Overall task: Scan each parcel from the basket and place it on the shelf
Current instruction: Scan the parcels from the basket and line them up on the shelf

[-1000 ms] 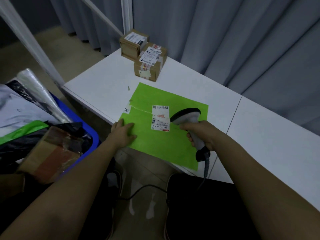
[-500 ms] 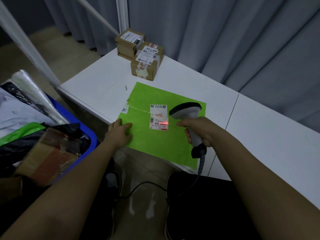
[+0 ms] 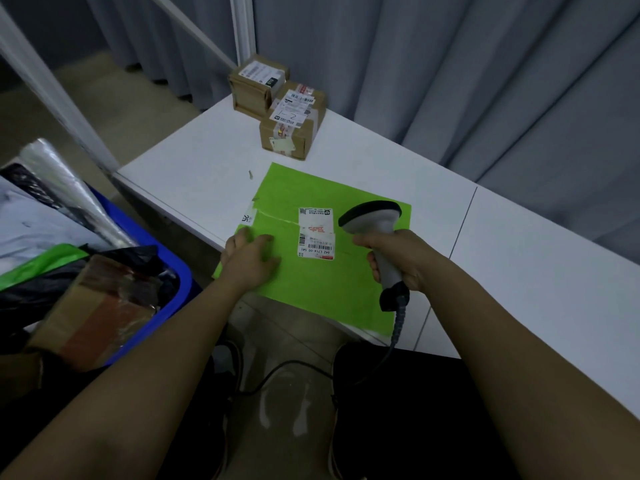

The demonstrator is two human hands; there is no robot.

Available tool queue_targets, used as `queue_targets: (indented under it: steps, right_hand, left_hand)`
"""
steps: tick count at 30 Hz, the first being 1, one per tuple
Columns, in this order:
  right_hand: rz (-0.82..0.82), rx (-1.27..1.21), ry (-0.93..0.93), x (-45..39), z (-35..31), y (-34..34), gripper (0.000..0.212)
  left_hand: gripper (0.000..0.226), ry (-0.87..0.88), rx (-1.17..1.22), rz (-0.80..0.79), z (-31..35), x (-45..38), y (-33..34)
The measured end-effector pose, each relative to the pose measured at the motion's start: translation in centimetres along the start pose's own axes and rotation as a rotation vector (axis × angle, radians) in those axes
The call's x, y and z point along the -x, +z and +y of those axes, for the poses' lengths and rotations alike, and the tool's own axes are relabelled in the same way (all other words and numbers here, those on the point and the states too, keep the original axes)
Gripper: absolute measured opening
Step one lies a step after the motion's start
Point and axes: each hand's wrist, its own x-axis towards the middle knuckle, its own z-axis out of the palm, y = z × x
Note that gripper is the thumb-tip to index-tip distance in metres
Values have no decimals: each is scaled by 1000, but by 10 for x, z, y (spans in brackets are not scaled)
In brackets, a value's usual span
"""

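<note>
Green flat parcel (image 3: 322, 271) lies on the white bench (image 3: 194, 181), its near edge overhanging the bench front. White shipping label (image 3: 316, 233) sits face up near the parcel's middle; barcode visible, print too small to read. Left hand (image 3: 250, 259) rests flat on the parcel's left part, fingers straight, palm hidden. Right hand (image 3: 398, 258) is wrapped round the grip of a handheld scanner (image 3: 375, 230), head held above the parcel just right of the label; trigger finger hidden, cable (image 3: 346, 372) drops below the bench edge. Two brown cartons (image 3: 277, 105) stand touching at the bench's far left corner. Blue basket (image 3: 162, 292) at left, cut off by the frame, holds more bags and a taped box, contents hard to separate.
</note>
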Motion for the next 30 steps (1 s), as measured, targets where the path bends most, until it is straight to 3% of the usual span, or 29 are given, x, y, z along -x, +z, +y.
queue_targets:
  steps: [3, 5, 11, 13, 17, 23, 27, 30]
  right_hand:
    - [-77, -28, -83, 4, -2, 9, 15]
    - [-150, -38, -129, 8, -4, 18, 5]
    - [-366, 33, -208, 24, -5, 64, 38]
    - [-486, 73, -192, 25, -7, 78, 42]
    - [-447, 596, -339, -2, -10, 82, 54]
    - [-395, 1504, -550, -73, 56, 48, 87]
    - [-231, 1477, -590, -86, 98, 34, 93]
    - [-74, 1335, -452, -88, 113, -6, 75]
  left_hand:
    - [43, 147, 113, 40, 20, 3, -13]
    - [32, 212, 322, -17, 42, 15, -28]
    - [24, -103, 1001, -320, 71, 62, -62]
    - [16, -119, 1125, -315, 65, 72, -65]
    - [15, -131, 1043, -13, 49, 71, -59]
    - [10, -126, 969, 53, 41, 56, -60]
    - [16, -40, 872, 43, 53, 50, -55]
    - [16, 84, 746, -9, 83, 47, -48]
